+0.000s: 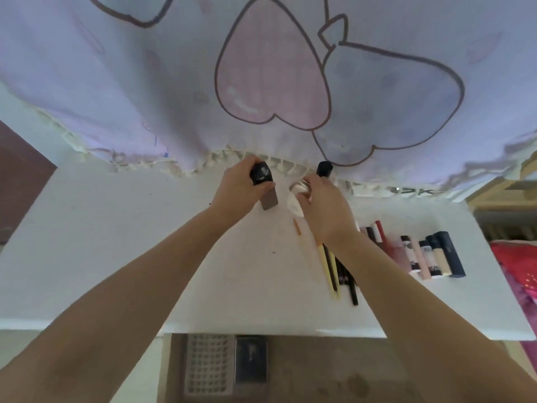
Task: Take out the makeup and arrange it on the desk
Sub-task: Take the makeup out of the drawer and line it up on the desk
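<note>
While gripped, bottle (263,184) upright, cap far.

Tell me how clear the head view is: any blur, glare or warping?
Head view: wide-angle warping bows the desk edge; light soft and even, no glare; hands slightly soft, the small items they hold hard to identify; lipstick row reasonably sharp.

This looks like a bedroom corner at home: a plain white desk (122,242) stands against a lilac cartoon-print curtain with a pink heart and frilled hem (273,82), a row of lipsticks and makeup tubes (421,254) lies on top, and red patterned bedding (517,266) sits beside it.
</note>
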Available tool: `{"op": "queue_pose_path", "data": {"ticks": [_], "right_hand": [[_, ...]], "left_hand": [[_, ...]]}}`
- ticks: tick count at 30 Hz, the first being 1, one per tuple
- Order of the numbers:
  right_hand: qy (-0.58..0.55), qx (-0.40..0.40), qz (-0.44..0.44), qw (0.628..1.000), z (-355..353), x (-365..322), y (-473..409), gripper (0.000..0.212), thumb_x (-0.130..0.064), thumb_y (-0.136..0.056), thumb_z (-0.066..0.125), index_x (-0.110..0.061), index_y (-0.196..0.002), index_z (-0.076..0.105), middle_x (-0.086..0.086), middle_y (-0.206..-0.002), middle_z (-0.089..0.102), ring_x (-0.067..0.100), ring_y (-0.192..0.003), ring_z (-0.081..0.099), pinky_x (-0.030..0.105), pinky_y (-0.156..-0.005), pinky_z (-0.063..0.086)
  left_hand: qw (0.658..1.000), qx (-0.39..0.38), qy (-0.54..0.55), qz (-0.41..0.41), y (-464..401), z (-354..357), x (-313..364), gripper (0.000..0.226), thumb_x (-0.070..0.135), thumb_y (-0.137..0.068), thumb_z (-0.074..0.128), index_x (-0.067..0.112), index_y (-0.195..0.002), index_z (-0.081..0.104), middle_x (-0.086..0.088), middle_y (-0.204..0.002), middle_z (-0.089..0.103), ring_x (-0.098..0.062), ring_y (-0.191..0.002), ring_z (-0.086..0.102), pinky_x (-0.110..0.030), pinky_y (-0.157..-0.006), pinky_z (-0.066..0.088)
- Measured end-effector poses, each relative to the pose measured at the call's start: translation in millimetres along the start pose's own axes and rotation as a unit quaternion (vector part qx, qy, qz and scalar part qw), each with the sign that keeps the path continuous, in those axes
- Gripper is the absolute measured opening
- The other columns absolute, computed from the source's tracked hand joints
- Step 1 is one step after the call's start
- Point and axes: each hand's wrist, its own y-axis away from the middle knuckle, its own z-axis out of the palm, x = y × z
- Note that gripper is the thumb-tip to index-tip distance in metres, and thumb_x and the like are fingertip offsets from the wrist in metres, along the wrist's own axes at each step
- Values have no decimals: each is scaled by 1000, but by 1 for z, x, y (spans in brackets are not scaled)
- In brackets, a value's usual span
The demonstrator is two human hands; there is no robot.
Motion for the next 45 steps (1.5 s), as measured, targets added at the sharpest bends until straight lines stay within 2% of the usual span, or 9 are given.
{"op": "queue_pose_path", "data": {"ticks": [15, 19, 21, 26, 31, 34, 38, 43, 45], "right_hand": [[-3, 85, 13, 996, 12, -11, 3, 43, -24, -94, 52, -15, -135, 43, 4, -134, 47, 22, -112, 54, 33, -82, 49], [-72, 131, -49, 988, -5, -2, 62, 29, -24, -94, 50, -16, -121, 56, -6, -112, 58, 4, -86, 58, 19, -70, 52], [-76, 84, -119, 986, -1, 7, 109, 26, -27, -94, 44, -16, -110, 61, -12, -97, 60, -1, -69, 55, 6, -63, 45], [41, -262, -95, 960, 58, 42, 214, 44, -43, -95, 24, -28, -121, 57, -10, -116, 64, 5, -96, 62, 12, -77, 41], [68, -252, 51, 964, 118, 72, 216, 38, -19, -99, 39, -19, -137, 41, 8, -140, 40, 25, -111, 53, 30, -75, 44], [85, -167, 41, 981, 144, 67, 200, 21, -10, -91, 48, -5, -99, 67, 16, -109, 64, 35, -102, 60, 37, -81, 48], [159, -196, 43, 967, 148, 54, 190, 22, -10, -84, 46, -4, -89, 67, 13, -104, 65, 33, -106, 56, 34, -89, 41], [263, -175, -75, 946, 142, 67, 206, 59, -11, -50, 83, -8, -105, 61, 18, -103, 64, 40, -98, 62, 50, -79, 51], [270, -220, -61, 935, 137, 78, 213, 59, -15, -67, 74, -13, -122, 52, 16, -122, 53, 36, -115, 50, 43, -87, 44]], "left_hand": [[995, -101, 18, 9, -55, 30, -26, 52, 19, -84, 67, 14, -128, 41, -3, -116, 63, -16, -105, 59, -23, -87, 43], [997, -50, 31, -54, -3, 12, -37, 38, 22, -88, 63, 18, -122, 49, 5, -96, 61, -9, -90, 57, -20, -78, 45], [997, -48, 36, -55, 47, 3, -39, 9, 23, -89, 62, 14, -91, 60, 5, -74, 63, -9, -69, 58, -18, -62, 45], [971, -228, 16, -75, 197, 19, -48, 32, 35, -92, 53, 21, -63, 55, 7, -54, 56, -5, -50, 53, -14, -56, 45], [957, -228, -164, -70, 251, 76, -104, 27, 17, -99, 42, 16, -119, 59, -4, -115, 64, -18, -100, 61, -33, -87, 49], [942, -204, -262, -37, 253, 101, -136, 56, 9, -93, 44, 19, -146, 29, -5, -149, 33, -23, -129, 40, -32, -104, 37], [890, -247, -382, -23, 259, 115, -146, 62, 11, -89, 49, 11, -146, 24, -10, -151, 23, -28, -139, 24, -43, -118, 9], [892, -223, -393, -15, 269, 114, -142, 53, 14, -87, 49, 12, -138, 34, -10, -140, 36, -29, -131, 31, -46, -117, 12], [887, -226, -402, -12, 264, 110, -135, 45, 16, -88, 48, 10, -132, 41, -12, -136, 37, -31, -127, 32, -43, -112, 20]]}}
